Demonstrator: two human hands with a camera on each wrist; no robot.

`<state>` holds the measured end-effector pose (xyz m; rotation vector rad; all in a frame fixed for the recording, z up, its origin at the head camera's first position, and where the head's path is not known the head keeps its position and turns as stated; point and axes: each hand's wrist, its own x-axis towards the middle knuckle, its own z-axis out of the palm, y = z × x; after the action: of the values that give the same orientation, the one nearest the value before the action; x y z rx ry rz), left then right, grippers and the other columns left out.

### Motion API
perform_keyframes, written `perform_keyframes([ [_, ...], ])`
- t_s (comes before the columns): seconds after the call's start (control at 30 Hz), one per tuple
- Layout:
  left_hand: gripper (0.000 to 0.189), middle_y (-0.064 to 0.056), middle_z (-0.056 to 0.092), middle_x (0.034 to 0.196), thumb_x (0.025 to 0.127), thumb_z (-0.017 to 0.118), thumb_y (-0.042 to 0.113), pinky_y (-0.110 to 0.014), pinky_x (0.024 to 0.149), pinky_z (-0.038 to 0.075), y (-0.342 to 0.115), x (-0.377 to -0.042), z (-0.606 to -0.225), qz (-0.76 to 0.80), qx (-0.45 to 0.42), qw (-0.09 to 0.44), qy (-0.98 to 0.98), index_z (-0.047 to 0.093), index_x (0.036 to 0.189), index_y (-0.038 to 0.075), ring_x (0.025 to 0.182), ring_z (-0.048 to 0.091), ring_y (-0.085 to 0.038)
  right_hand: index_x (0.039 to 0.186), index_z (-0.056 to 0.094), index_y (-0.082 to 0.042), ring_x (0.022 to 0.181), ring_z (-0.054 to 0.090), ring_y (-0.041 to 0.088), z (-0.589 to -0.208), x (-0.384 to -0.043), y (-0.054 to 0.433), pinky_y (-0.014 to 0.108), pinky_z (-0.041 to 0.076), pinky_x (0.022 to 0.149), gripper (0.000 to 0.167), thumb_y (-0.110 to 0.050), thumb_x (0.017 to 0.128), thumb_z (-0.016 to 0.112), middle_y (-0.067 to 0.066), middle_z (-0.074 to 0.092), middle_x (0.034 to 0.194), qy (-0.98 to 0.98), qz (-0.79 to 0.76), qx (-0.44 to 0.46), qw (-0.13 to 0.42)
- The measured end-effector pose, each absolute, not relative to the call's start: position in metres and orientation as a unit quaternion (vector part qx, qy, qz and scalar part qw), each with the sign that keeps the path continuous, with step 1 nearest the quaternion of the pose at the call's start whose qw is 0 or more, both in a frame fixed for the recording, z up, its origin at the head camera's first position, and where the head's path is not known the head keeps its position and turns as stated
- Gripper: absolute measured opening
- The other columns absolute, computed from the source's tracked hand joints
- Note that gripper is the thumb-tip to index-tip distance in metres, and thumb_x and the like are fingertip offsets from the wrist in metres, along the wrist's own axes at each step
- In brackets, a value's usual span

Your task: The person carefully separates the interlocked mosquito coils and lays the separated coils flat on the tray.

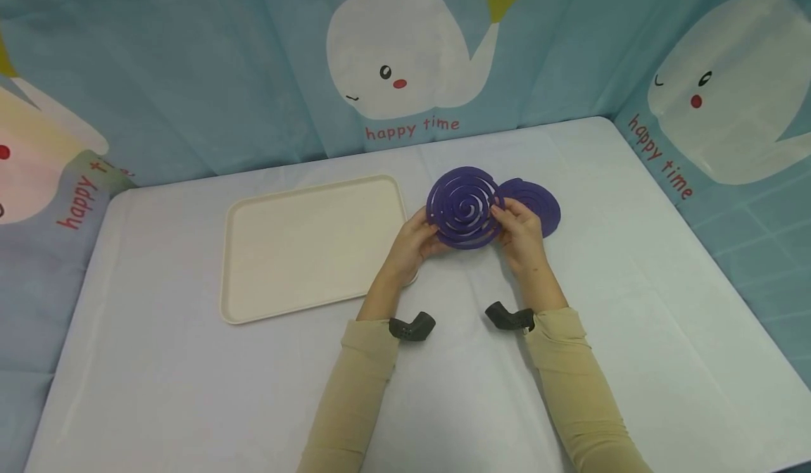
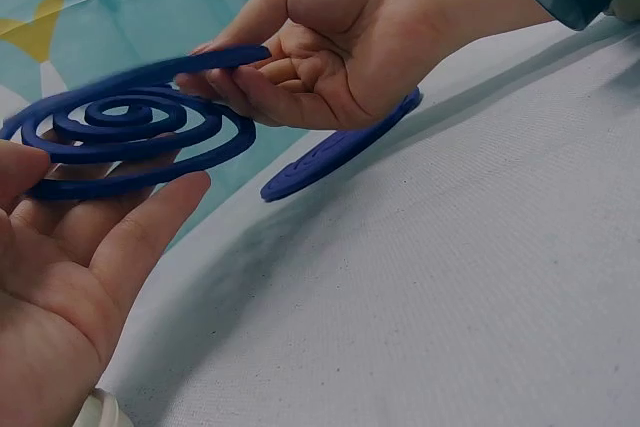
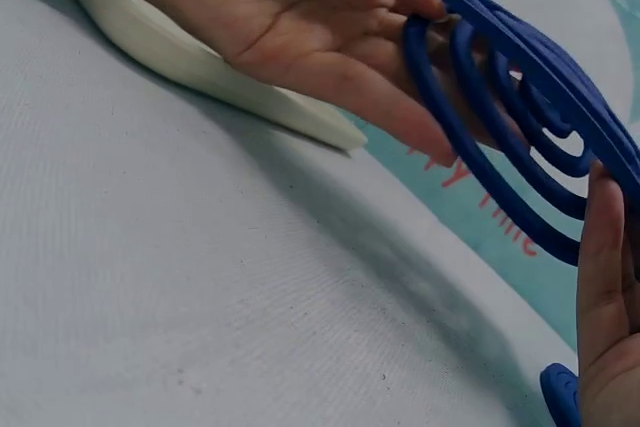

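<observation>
In the head view a purple mosquito coil (image 1: 467,210) is held up over the table between both hands, its spiral facing the camera. My left hand (image 1: 412,239) grips its left edge, thumb in front and fingers behind. On the opposite edge, my right hand (image 1: 522,237) pinches the rim. Seen from the left wrist, the coil looks blue and nearly edge-on, with gaps between its rings and one strand (image 2: 150,75) sitting higher than the others. A second purple coil (image 1: 548,209) lies on the table behind the right hand, partly covered by it.
A cream rectangular tray (image 1: 310,248) lies to the left, its right end close by the left hand and forearm. White cloth (image 1: 456,388) covers the table. Blue curtains (image 1: 222,72) printed with whales stand along the back and sides. Dark devices (image 1: 413,326) are worn at both wrists.
</observation>
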<state>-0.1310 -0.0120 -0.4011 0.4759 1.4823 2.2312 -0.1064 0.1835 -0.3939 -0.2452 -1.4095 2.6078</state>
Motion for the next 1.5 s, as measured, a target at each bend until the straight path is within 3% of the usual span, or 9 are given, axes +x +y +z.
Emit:
perform_keyframes([
  [0.33, 0.041, -0.008, 0.061, 0.110, 0.098, 0.039, 0.007, -0.040, 0.086, 0.052, -0.012, -0.132, -0.399, 0.810, 0.141, 0.211, 0.528, 0.039, 0.138, -0.003, 0.090, 0.065, -0.015, 0.086, 0.066, -0.004, 0.065, 0.064, 0.009, -0.394, -0.105, 0.185, 0.018, 0.052, 0.060, 0.016, 0.007, 0.089, 0.057, 0.003, 0.069, 0.076, -0.459, 0.883, -0.055, 0.079],
  [0.67, 0.033, 0.003, 0.064, 0.090, 0.098, 0.038, 0.005, -0.029, 0.074, 0.055, -0.010, -0.132, -0.399, 0.824, 0.118, 0.210, 0.512, 0.042, 0.129, -0.005, 0.078, 0.064, -0.011, 0.087, 0.066, -0.003, 0.068, 0.064, 0.010, -0.391, -0.104, 0.183, 0.017, 0.052, 0.064, 0.023, 0.013, 0.090, 0.049, 0.003, 0.068, 0.078, -0.455, 0.885, -0.046, 0.088],
  [1.0, 0.036, 0.000, 0.066, 0.094, 0.095, 0.040, 0.004, -0.035, 0.075, 0.056, -0.013, -0.132, -0.395, 0.846, 0.081, 0.179, 0.496, 0.044, 0.129, -0.007, 0.080, 0.067, -0.014, 0.086, 0.066, -0.004, 0.069, 0.066, 0.012, -0.391, -0.105, 0.184, 0.019, 0.054, 0.064, 0.020, 0.010, 0.091, 0.052, 0.004, 0.069, 0.079, -0.456, 0.883, -0.064, 0.091],
  [1.1, 0.035, 0.000, 0.066, 0.093, 0.095, 0.040, 0.005, -0.033, 0.074, 0.057, -0.023, -0.132, -0.395, 0.844, 0.057, 0.174, 0.503, 0.046, 0.128, -0.005, 0.081, 0.067, -0.014, 0.084, 0.065, -0.005, 0.067, 0.065, 0.011, -0.392, -0.106, 0.178, 0.019, 0.053, 0.062, 0.023, 0.010, 0.092, 0.050, 0.003, 0.068, 0.077, -0.465, 0.878, -0.068, 0.086],
  [1.3, 0.035, 0.000, 0.066, 0.096, 0.092, 0.041, 0.005, -0.043, 0.083, 0.054, -0.055, -0.134, -0.389, 0.836, 0.034, 0.156, 0.525, 0.050, 0.126, -0.003, 0.085, 0.067, -0.016, 0.086, 0.064, -0.006, 0.061, 0.063, 0.012, -0.389, -0.112, 0.163, 0.019, 0.051, 0.057, 0.024, 0.010, 0.092, 0.048, 0.002, 0.068, 0.073, -0.488, 0.870, -0.037, 0.056],
  [1.5, 0.035, -0.003, 0.064, 0.099, 0.094, 0.039, 0.005, -0.038, 0.082, 0.054, -0.102, -0.134, -0.377, 0.819, 0.021, 0.141, 0.556, 0.049, 0.126, -0.004, 0.086, 0.066, -0.016, 0.087, 0.065, -0.009, 0.062, 0.061, 0.011, -0.384, -0.121, 0.141, 0.019, 0.051, 0.057, 0.020, 0.005, 0.093, 0.052, 0.000, 0.067, 0.073, -0.529, 0.848, -0.013, 0.021],
])
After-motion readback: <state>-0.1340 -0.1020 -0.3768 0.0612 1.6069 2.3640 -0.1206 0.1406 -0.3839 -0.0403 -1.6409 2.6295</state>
